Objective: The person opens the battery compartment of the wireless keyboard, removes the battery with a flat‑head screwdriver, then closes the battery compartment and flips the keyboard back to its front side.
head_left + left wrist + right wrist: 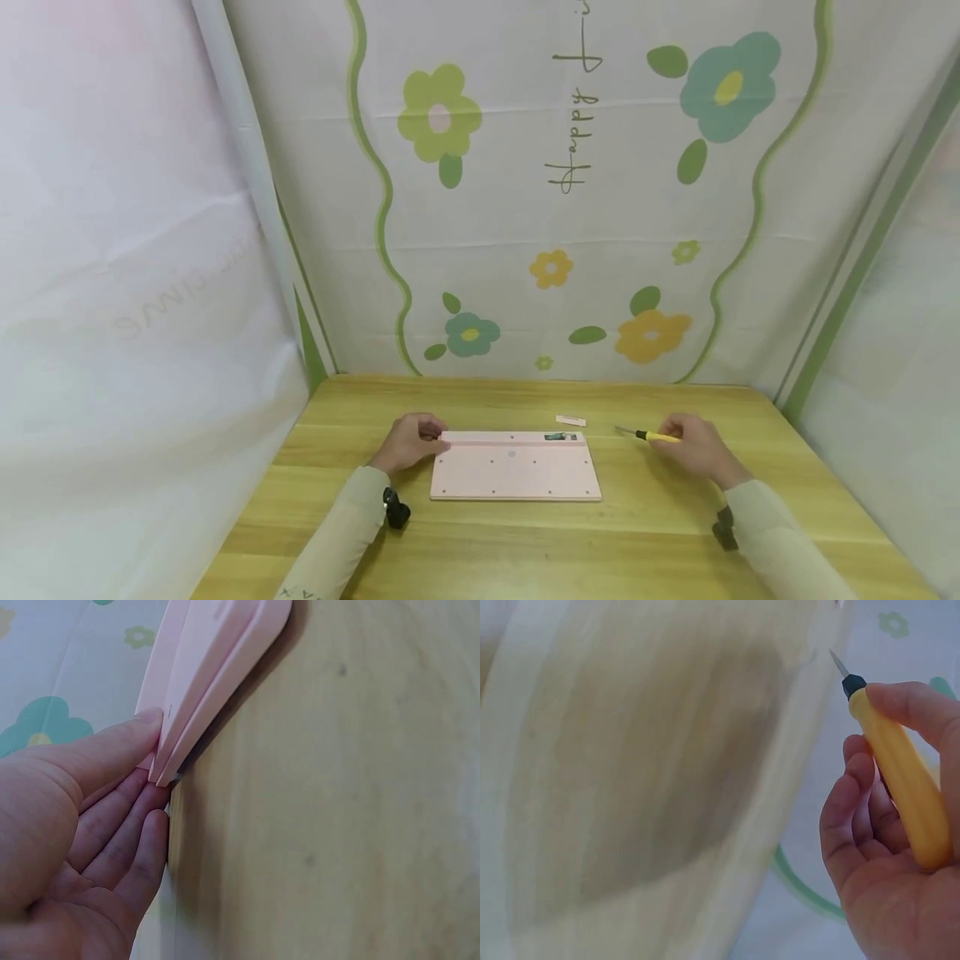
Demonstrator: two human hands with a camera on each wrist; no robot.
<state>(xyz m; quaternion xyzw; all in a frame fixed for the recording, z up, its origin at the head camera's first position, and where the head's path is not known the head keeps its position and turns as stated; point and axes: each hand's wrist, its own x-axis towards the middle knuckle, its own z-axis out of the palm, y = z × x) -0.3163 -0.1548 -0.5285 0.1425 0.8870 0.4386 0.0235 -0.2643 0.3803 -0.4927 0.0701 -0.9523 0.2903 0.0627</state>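
A pink keyboard lies face down on the wooden table, with several small screw holes dotted over its back. Near its far right corner is an uncovered battery compartment, greenish inside. My left hand pinches the keyboard's far left corner, thumb on top and fingers at the edge, as the left wrist view shows up close. Off to the keyboard's right, my right hand grips a screwdriver by its yellow handle. Its metal tip points left, apart from the keyboard. Just behind the keyboard lies a small pale pink battery cover.
The wooden table ends at the back against a white fabric wall with printed flowers. More white fabric hangs at the left and right sides. A small black camera sits on the left wrist.
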